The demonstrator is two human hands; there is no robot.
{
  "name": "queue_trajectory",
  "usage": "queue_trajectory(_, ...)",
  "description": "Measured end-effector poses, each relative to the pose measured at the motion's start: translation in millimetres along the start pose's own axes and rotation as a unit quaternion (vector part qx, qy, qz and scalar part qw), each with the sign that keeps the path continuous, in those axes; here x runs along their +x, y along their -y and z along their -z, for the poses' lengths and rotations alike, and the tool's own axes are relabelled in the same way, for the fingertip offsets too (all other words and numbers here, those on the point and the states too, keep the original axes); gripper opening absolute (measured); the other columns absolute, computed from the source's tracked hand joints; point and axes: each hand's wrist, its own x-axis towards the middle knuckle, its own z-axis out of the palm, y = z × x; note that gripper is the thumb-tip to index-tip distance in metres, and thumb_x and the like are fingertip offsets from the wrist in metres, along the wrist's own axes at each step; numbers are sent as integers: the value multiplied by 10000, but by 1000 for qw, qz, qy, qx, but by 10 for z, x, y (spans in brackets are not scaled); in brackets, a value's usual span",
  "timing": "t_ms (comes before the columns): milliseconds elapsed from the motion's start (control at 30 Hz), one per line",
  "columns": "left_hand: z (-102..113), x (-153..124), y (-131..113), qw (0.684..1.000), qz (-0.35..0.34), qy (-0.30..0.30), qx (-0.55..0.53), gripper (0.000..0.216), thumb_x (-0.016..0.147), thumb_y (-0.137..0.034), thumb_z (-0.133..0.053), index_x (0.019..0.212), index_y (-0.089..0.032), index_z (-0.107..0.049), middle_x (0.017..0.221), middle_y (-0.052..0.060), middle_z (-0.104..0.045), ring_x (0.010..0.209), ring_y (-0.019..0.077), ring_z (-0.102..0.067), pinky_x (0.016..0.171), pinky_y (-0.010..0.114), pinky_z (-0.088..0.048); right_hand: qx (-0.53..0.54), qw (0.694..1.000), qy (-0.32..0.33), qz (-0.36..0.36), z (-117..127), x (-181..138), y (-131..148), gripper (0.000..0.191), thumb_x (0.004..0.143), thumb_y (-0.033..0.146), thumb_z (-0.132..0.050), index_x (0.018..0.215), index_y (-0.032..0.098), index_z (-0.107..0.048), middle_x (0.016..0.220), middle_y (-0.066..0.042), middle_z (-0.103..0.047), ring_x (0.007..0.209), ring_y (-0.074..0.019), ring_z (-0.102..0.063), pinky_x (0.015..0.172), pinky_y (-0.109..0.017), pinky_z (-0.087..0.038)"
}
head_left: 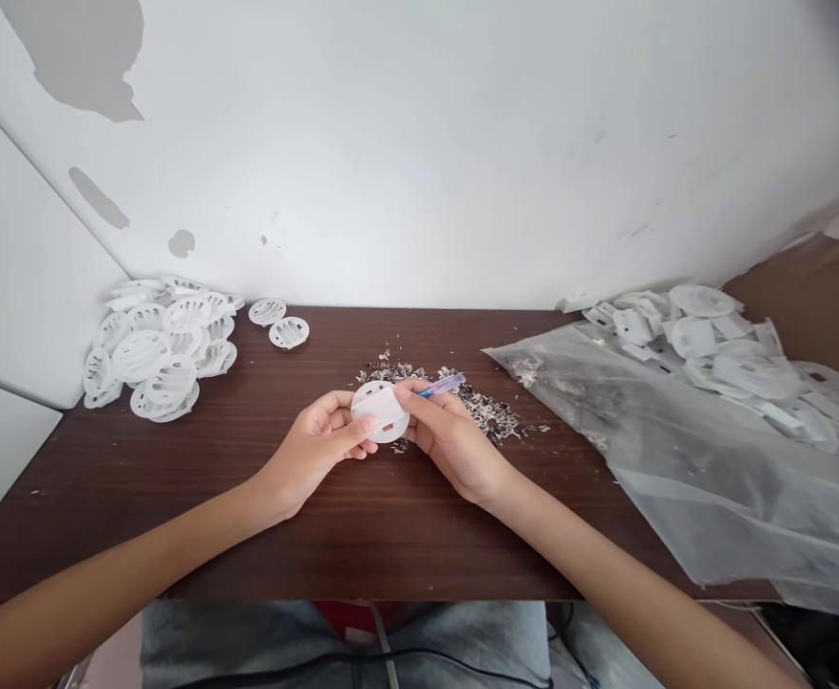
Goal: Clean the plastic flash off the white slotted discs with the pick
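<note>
A round white plastic disc (379, 407) with small cut-outs is held up over the middle of the table. My left hand (322, 435) is closed on its left edge, the thumb lying across the front. My right hand (448, 431) is closed too, with its thumb and fingertips at the disc's right edge. A slim pen-like tool (444, 386), translucent purple-blue, sits in the right hand and points up to the right; its working tip is hidden. Behind both hands lies a heap of tiny black and white scraps (491, 413).
At the left, slotted white discs (143, 354) are piled against the wall, with two loose discs (289, 332) beside them. On the right, a clear plastic bag (735, 488) lies near more white plastic parts (698, 335). The dark wooden table (390, 545) ends near my lap.
</note>
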Motion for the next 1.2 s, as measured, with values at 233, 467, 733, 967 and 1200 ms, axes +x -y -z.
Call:
queue_trajectory(233, -7, 14, 0, 1000, 13, -9, -14, 542, 747, -551, -884, 1084, -172, -692, 959, 53, -750, 793, 137, -650, 810, 314, -517, 15, 1000, -3, -14, 15, 12, -9, 357, 795, 515, -863, 848, 210, -684, 850, 5, -686, 794, -146, -604, 791, -290, -501)
queue_trajectory(467, -8, 21, 20, 999, 12, -14, -36, 519, 771, -602, -844, 1031, -176, -706, 983, 58, -742, 808, 145, -647, 825, 328, -533, 10, 1000, -2, -3, 0, -3, -1, 344, 786, 504, -873, 837, 212, -698, 838, 14, -673, 771, -139, -594, 755, -282, -492)
queue_trajectory(733, 24, 40, 65, 999, 7, -2, -46, 436, 853, -592, -775, 1001, -189, -696, 999, 60, -737, 822, 149, -650, 826, 319, -534, 17, 1000, -1, -10, 0, 2, -14, 355, 788, 505, -871, 830, 213, -674, 834, 16, -675, 762, -136, -597, 744, -277, -491)
queue_trajectory(967, 34, 53, 86, 998, 2, 1, -55, 411, 889, -584, -741, 972, -187, -675, 978, 63, -730, 821, 151, -657, 816, 311, -538, 19, 1000, 0, -13, -4, 5, -8, 365, 781, 510, -873, 835, 220, -659, 854, 7, -705, 796, -160, -641, 769, -302, -515)
queue_trajectory(1200, 30, 47, 78, 998, 3, -8, -64, 425, 880, -591, -746, 974, -181, -680, 1020, 82, -732, 855, 167, -672, 811, 311, -543, 10, 1000, 3, -15, -5, -1, -3, 350, 797, 514, -860, 855, 218, -681, 886, -4, -728, 823, -170, -666, 789, -309, -531)
